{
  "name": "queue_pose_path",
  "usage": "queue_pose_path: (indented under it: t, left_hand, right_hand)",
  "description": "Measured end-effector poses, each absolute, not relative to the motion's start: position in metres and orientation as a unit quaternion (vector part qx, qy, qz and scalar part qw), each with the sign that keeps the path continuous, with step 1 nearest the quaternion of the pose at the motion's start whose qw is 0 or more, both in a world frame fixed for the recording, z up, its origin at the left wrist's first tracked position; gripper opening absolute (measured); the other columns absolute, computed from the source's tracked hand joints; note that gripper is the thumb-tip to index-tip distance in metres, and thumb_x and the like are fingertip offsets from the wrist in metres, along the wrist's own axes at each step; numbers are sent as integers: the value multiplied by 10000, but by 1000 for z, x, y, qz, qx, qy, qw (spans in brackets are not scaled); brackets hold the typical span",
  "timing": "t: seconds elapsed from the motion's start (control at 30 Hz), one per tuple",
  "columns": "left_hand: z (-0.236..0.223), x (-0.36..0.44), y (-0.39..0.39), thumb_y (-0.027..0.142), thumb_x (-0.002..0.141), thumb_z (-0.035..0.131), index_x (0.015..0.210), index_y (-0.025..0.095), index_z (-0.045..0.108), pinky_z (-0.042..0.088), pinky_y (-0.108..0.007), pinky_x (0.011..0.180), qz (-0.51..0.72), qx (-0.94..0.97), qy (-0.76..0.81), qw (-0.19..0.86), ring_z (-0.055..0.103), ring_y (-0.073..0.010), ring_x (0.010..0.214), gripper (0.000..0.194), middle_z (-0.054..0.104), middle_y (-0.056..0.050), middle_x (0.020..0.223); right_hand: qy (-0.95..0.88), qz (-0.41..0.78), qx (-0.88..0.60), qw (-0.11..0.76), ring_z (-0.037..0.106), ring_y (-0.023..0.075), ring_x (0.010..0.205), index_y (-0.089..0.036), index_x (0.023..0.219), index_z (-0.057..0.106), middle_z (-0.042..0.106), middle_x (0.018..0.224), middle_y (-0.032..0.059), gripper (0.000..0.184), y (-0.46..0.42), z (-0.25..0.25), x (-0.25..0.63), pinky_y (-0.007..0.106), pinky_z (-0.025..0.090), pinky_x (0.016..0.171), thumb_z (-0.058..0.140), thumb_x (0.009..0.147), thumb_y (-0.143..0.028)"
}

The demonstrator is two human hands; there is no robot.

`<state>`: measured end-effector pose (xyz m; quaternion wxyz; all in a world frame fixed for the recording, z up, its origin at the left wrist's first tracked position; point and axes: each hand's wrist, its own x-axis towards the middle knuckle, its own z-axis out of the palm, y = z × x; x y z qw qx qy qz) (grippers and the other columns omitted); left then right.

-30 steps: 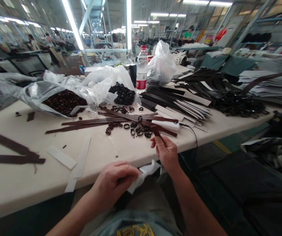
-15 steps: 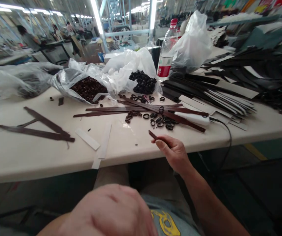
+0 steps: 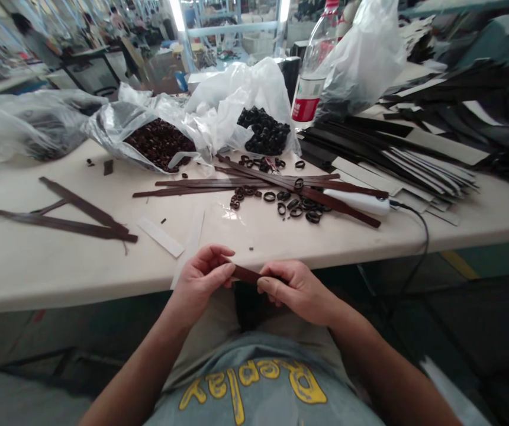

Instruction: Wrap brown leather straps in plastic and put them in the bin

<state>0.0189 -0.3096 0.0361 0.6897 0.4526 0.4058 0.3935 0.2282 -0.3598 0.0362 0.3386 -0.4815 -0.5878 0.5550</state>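
Note:
A dark brown strap [image 3: 246, 274] is stretched between my two hands just off the table's front edge. My left hand [image 3: 203, 275] pinches its left end between thumb and fingers. Around the other part of the strap, my right hand [image 3: 296, 289] is closed, hiding how far it runs. Beyond my hands, more brown straps [image 3: 201, 184] lie across the table, some crossing a white corded tool [image 3: 356, 202]. Small black loops [image 3: 296, 207] and brown loops [image 3: 242, 194] are scattered beside them.
Clear bags hold brown loops [image 3: 159, 145] and black loops [image 3: 263, 131] at the back. A plastic bottle [image 3: 308, 94] stands right of them. Black strips [image 3: 370, 154] pile up at right. Two joined brown straps [image 3: 77, 228] and a white strip [image 3: 161, 236] lie left.
My left hand has come up from close to the camera and taken hold of the strap's left end. My right hand has moved slightly down and left, keeping its grip.

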Motion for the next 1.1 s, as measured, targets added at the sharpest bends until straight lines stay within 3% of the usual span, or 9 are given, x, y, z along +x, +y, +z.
queue_pose_path:
  t: [0.13, 0.37, 0.43, 0.53, 0.63, 0.83, 0.97, 1.1]
  left_hand:
    - [30, 10, -308, 259, 674, 838, 922, 167, 688, 415, -148, 501, 406, 381, 435, 708, 544, -62, 525, 303, 613, 38, 633]
    - [22, 1, -311, 227, 616, 855, 897, 161, 683, 420, -161, 488, 416, 314, 454, 723, 522, -57, 491, 336, 577, 49, 616]
    - [19, 1, -313, 235, 635, 848, 936, 164, 683, 422, -160, 496, 417, 321, 455, 718, 538, -60, 507, 351, 581, 47, 638]
    - [15, 10, -319, 260, 688, 823, 996, 167, 678, 430, -167, 519, 417, 356, 454, 702, 553, -67, 535, 353, 578, 48, 652]
    - [13, 23, -326, 270, 721, 804, 1032, 168, 672, 462, -187, 580, 415, 387, 445, 693, 563, -82, 588, 353, 587, 41, 665]
    - [13, 36, -329, 291, 711, 820, 1043, 177, 686, 485, -209, 653, 414, 396, 448, 686, 586, -104, 663, 376, 615, 23, 704]
    - [10, 34, -328, 299, 724, 813, 1016, 188, 705, 483, -211, 645, 395, 411, 445, 691, 595, -109, 656, 330, 624, 21, 699]
    - [16, 28, -319, 284, 807, 732, 1067, 197, 729, 514, -262, 698, 293, 545, 412, 668, 657, -160, 735, 274, 720, -36, 807]
  right_hand:
    - [-533, 630, -473, 307, 514, 93, 540, -156, 798, 618, 569, 634, -23, 290, -365, 33, 238, 193, 429, 515, 559, 926, -409]
    - [-558, 609, -498, 265, 527, 103, 539, -164, 765, 633, 585, 606, -22, 276, -373, 29, 247, 200, 398, 495, 551, 930, -370]
    - [-586, 564, -517, 266, 558, 116, 575, -171, 793, 649, 617, 638, -16, 228, -373, 31, 245, 210, 414, 519, 548, 933, -320]
    - [-655, 443, -534, 299, 636, 153, 760, -196, 958, 678, 702, 845, 7, 93, -371, 32, 231, 245, 477, 668, 621, 901, -243]
    - [-715, 316, -529, 331, 664, 190, 882, -202, 1061, 667, 720, 994, 39, 151, -369, 27, 211, 282, 481, 779, 640, 916, -238]
    - [-755, 173, -541, 326, 655, 203, 733, -163, 974, 650, 689, 828, 64, 254, -368, 4, 193, 291, 434, 662, 469, 1025, -334]
    - [-769, 160, -530, 321, 632, 183, 673, -172, 890, 634, 660, 764, 51, 336, -369, -2, 200, 288, 399, 615, 389, 1051, -335]
    - [-781, 157, -508, 327, 600, 163, 633, -184, 862, 613, 640, 724, 27, 347, -372, 0, 214, 284, 368, 584, 363, 1059, -322]
